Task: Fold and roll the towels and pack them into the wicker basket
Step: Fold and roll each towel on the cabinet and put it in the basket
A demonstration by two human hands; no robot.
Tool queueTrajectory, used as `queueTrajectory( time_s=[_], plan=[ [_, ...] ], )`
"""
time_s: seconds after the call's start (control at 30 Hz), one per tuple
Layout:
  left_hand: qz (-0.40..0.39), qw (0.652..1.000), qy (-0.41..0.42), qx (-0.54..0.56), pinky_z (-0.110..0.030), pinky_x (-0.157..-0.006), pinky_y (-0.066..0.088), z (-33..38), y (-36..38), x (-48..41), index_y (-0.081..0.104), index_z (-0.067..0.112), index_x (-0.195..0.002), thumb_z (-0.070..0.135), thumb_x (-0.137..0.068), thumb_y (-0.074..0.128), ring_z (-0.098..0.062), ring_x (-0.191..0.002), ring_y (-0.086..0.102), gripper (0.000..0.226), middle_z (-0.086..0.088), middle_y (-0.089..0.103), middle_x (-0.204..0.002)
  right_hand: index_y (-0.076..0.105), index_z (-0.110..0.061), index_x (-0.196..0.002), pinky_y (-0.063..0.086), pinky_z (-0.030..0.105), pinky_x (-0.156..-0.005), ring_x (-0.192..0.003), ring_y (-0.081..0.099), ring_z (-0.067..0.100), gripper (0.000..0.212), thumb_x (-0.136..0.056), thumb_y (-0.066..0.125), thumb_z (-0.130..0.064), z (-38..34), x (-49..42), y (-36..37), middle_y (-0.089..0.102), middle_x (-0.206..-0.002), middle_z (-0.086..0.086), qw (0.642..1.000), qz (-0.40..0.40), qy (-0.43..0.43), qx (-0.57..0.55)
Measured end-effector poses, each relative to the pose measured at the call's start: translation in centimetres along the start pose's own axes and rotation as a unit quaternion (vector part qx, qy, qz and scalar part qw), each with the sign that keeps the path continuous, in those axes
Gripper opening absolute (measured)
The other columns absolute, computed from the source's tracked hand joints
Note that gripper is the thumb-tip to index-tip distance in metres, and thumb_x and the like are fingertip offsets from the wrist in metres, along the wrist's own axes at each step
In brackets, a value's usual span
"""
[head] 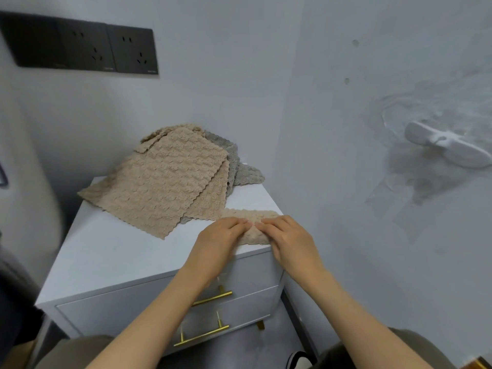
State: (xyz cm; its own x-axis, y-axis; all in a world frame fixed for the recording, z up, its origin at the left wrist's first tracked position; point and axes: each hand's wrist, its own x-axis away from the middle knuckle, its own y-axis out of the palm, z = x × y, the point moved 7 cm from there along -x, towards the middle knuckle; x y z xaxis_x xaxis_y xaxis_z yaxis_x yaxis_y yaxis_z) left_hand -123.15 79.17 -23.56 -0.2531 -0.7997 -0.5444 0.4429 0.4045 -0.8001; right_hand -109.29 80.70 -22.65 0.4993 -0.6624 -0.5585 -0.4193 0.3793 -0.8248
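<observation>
A beige towel folded into a narrow strip (254, 222) lies at the front right corner of the white cabinet top (106, 251). My left hand (221, 241) and my right hand (288, 235) both lie on its near end, fingers curled over the rolled-up edge, fingertips almost meeting. Behind them a pile of beige towels (162, 179) lies spread across the cabinet, with a grey towel (239, 169) under it at the back right. No wicker basket is in view.
The cabinet stands in a corner against grey walls and has two drawers with gold bar handles (210, 298). Dark wall sockets (87, 49) sit at upper left. A white hook fitting (447, 145) sticks out of the right wall.
</observation>
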Motion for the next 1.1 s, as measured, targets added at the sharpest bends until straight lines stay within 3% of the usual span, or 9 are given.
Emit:
queueTrajectory(
  time_s=[0.1,0.27,0.37,0.57,0.63,0.8,0.93,1.0,1.1],
  plan=[
    [-0.044,0.999,-0.012,0.026,-0.026,-0.088,0.053,-0.8,0.3,0.5,0.061,0.024,-0.127,0.030,-0.086,0.044,-0.010,-0.115,0.058,0.045,0.009,0.059,-0.130,0.066,-0.023,-0.117,0.054,0.026,-0.078,-0.105,0.057,0.013,0.045,-0.078,0.045,-0.019,0.4,0.4,0.0,0.067,-0.112,-0.009,0.999,-0.043,0.011,-0.006],
    [-0.092,0.991,-0.046,0.082,-0.008,-0.100,0.031,-2.4,-0.1,0.3,0.053,0.029,-0.135,0.017,-0.087,0.057,-0.002,-0.125,0.048,0.050,0.016,0.050,-0.140,0.049,-0.028,-0.138,0.049,0.030,-0.089,-0.126,0.044,0.012,0.055,-0.085,0.050,-0.011,1.6,0.6,-0.1,0.054,-0.135,-0.011,0.992,-0.123,0.032,-0.024],
    [-0.097,0.989,-0.061,0.098,-0.004,-0.094,0.030,-3.1,0.0,0.2,0.055,0.027,-0.133,0.016,-0.085,0.057,-0.003,-0.119,0.052,0.049,0.015,0.055,-0.134,0.045,-0.026,-0.141,0.044,0.029,-0.095,-0.130,0.040,0.011,0.054,-0.090,0.047,-0.010,1.9,0.5,0.0,0.050,-0.139,-0.009,0.988,-0.142,0.050,-0.039],
    [-0.082,0.975,-0.121,0.166,-0.030,-0.084,0.050,-4.0,0.0,-0.2,0.061,0.024,-0.123,0.033,-0.090,0.054,-0.005,-0.091,0.059,0.035,0.011,0.067,-0.105,0.042,-0.019,-0.141,0.042,0.029,-0.090,-0.119,0.045,0.018,0.044,-0.097,0.039,-0.011,2.2,-0.1,0.2,0.054,-0.126,0.002,0.983,-0.155,0.082,-0.052],
    [-0.082,0.968,-0.140,0.192,-0.030,-0.082,0.051,-4.2,0.0,-0.2,0.062,0.026,-0.119,0.041,-0.090,0.049,-0.004,-0.089,0.060,0.035,0.013,0.067,-0.100,0.039,-0.019,-0.139,0.041,0.033,-0.086,-0.111,0.049,0.023,0.041,-0.098,0.035,-0.013,2.2,-0.4,0.0,0.054,-0.117,0.006,0.980,-0.163,0.101,-0.059],
    [-0.074,0.955,-0.179,0.224,-0.023,-0.066,0.041,-4.6,0.1,-0.5,0.062,0.030,-0.096,0.040,-0.096,0.047,-0.002,-0.074,0.055,0.018,0.015,0.063,-0.083,0.037,-0.018,-0.139,0.035,0.032,-0.087,-0.112,0.046,0.023,0.040,-0.100,0.029,-0.016,2.3,-1.0,0.1,0.053,-0.123,0.006,0.967,-0.204,0.129,-0.080],
    [-0.093,0.948,-0.226,0.204,-0.028,-0.057,0.030,-4.8,0.6,-0.9,0.053,0.014,-0.078,0.040,-0.098,0.043,-0.011,-0.062,0.043,0.034,0.006,0.047,-0.067,0.046,-0.019,-0.135,0.040,0.038,-0.096,-0.116,0.050,0.022,0.040,-0.099,0.028,-0.019,2.9,-1.4,1.3,0.057,-0.129,0.002,0.955,-0.229,0.151,-0.117],
    [-0.097,0.947,-0.249,0.179,-0.029,-0.055,0.028,-5.0,0.9,-1.1,0.044,0.014,-0.072,0.040,-0.098,0.041,-0.014,-0.061,0.041,0.036,0.004,0.043,-0.065,0.050,-0.020,-0.133,0.041,0.039,-0.097,-0.116,0.053,0.023,0.040,-0.100,0.028,-0.023,3.2,-1.6,1.7,0.059,-0.128,0.000,0.946,-0.237,0.176,-0.132],
    [-0.088,0.949,-0.265,0.143,-0.030,-0.055,0.026,-5.0,1.0,-1.4,0.038,0.016,-0.066,0.038,-0.099,0.040,-0.018,-0.065,0.042,0.039,0.000,0.044,-0.067,0.060,-0.019,-0.109,0.045,0.039,-0.087,-0.102,0.056,0.028,0.033,-0.097,0.029,-0.024,3.6,-1.9,2.2,0.064,-0.109,0.002,0.939,-0.243,0.207,-0.129]
  ],
)
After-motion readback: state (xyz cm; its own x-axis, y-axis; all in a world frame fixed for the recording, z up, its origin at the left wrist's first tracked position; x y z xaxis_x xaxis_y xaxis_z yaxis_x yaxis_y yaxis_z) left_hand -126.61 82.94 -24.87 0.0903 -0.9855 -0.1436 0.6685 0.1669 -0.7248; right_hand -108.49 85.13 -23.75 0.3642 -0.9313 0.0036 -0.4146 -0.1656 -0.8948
